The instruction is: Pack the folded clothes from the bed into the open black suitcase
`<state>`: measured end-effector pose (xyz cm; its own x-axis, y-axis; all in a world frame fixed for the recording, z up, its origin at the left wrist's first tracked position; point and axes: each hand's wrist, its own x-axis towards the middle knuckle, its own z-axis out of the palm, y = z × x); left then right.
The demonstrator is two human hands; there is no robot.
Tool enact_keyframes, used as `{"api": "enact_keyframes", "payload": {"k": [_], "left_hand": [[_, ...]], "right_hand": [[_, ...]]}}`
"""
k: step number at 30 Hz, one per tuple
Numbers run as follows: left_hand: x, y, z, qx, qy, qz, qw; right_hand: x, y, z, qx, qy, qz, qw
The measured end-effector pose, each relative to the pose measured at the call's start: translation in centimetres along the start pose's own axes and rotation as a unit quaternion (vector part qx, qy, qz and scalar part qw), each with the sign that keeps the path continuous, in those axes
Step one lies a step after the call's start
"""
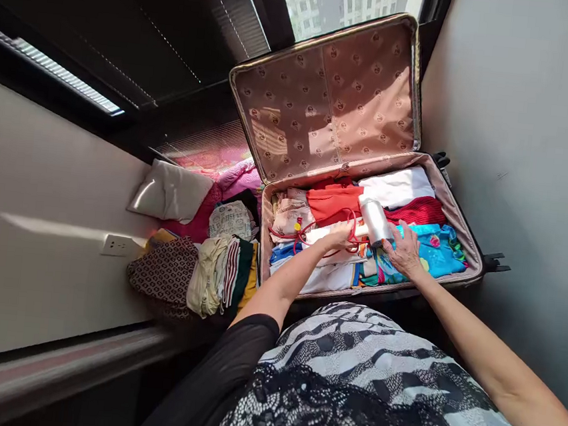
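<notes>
A silver-white hair dryer (374, 220) with a red cord (307, 234) lies over the folded clothes in an open suitcase (469, 274). My left hand (341, 236) is closed around its handle, with loops of the cord by the fingers. At the dryer's near end is my right hand (405, 253), fingers spread over a blue patterned garment (434, 247); its thumb seems to touch the dryer. Red clothing (332, 203), a white folded garment (397, 187) and a dark red knit (417, 212) surround the dryer. A yellow tag (297, 227) shows on the cord.
The suitcase's pink-lined lid (332, 104) stands raised against the window side. To the left are piled clothes (207, 276), a white pillow (170, 191) and pink bedding (240, 175). Walls close in on both sides; a socket (117, 245) is on the left one.
</notes>
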<state>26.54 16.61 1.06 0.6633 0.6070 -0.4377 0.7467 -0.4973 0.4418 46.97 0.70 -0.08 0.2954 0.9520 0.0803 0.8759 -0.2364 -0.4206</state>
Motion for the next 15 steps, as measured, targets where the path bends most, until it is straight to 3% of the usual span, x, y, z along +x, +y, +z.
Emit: {"api": "enact_keyframes", "payload": {"k": [4,7,10,15], "left_hand": [[-2.7,-1.1,0.2,0.055,0.052,-0.021,0.997],[-6.1,-1.9,1.2,-0.026,0.142,-0.014,0.989],[-9.8,-3.2,2.1,-0.108,0.249,-0.007,0.962],[-16.7,-8.7,2.4,-0.145,0.372,-0.058,0.915]], "right_hand": [[2.8,-1.1,1.9,-0.064,-0.095,-0.048,0.992],[3.6,-0.9,2.9,-0.075,-0.150,-0.045,0.985],[4.3,-0.1,3.3,-0.051,-0.152,-0.036,0.986],[5.5,1.0,3.6,0.001,-0.173,0.016,0.985]]}}
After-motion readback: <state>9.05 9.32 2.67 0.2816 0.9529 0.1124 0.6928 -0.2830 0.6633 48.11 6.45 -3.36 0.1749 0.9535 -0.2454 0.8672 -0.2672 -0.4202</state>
